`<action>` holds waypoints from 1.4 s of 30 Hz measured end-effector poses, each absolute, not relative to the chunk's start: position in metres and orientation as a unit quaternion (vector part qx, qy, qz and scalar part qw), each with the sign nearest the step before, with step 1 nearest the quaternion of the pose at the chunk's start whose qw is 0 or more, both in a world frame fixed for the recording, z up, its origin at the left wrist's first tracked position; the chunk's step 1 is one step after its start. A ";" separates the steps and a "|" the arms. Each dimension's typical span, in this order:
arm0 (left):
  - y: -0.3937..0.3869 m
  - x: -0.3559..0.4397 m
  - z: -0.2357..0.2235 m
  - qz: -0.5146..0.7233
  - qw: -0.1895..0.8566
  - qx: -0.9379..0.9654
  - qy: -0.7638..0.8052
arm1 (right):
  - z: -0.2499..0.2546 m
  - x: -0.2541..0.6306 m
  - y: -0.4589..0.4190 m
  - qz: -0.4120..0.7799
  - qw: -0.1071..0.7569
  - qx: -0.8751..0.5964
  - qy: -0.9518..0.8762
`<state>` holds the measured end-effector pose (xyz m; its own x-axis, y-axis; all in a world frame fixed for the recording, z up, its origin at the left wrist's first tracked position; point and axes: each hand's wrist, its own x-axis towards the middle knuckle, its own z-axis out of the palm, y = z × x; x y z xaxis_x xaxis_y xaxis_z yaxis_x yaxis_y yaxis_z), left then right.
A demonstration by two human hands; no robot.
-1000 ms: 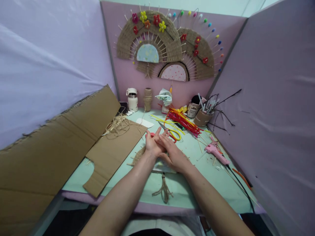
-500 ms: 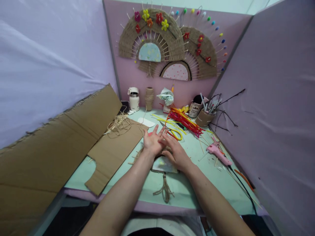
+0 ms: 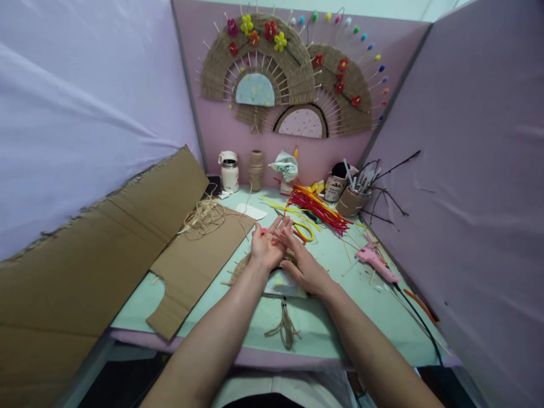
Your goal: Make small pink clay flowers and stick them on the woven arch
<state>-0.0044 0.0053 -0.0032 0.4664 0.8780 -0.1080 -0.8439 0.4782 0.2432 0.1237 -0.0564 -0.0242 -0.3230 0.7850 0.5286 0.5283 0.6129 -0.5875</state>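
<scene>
My left hand [image 3: 266,249] is turned palm up above a small woven twine fan [image 3: 241,268], its fingers stretched and slightly curled. A tiny red spot shows at its palm; I cannot make out what it is. My right hand [image 3: 306,267] lies alongside, fingers extended, its fingertips meeting the fingers of the left. Both hands cover much of the fan. Below them show its pale painted half-round centre [image 3: 283,284] and a twine tassel [image 3: 285,328]. Just beyond the fingertips lie yellow-handled scissors [image 3: 305,231].
Cardboard pieces [image 3: 208,255] and loose twine [image 3: 204,215] lie left. Red and orange pipe cleaners [image 3: 321,209] are piled behind the hands. A pink glue gun [image 3: 377,264] with a cord rests right. Bottle [image 3: 230,174], twine spool [image 3: 256,171] and brush pot [image 3: 353,201] stand at the back.
The fingers of my left hand have drawn closer together and curled a little, and the right fingertips still meet them. The whole view has shifted slightly.
</scene>
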 end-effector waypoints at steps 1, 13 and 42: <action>0.005 -0.004 -0.003 0.503 0.853 0.084 0.112 | -0.025 0.124 -0.055 0.158 0.431 -0.413 -0.787; -0.004 0.006 -0.007 0.454 0.876 0.109 0.120 | -0.020 0.122 -0.053 0.096 0.502 -0.473 -0.717; -0.013 0.015 -0.001 0.421 0.837 0.237 0.257 | -0.043 0.214 -0.096 0.194 0.469 -0.597 -0.622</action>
<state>0.0148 -0.0129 -0.0006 0.5142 0.8261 -0.2307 -0.5819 0.5336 0.6137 0.2143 -0.0958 -0.0428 0.1510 0.9241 0.3510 0.5598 0.2127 -0.8009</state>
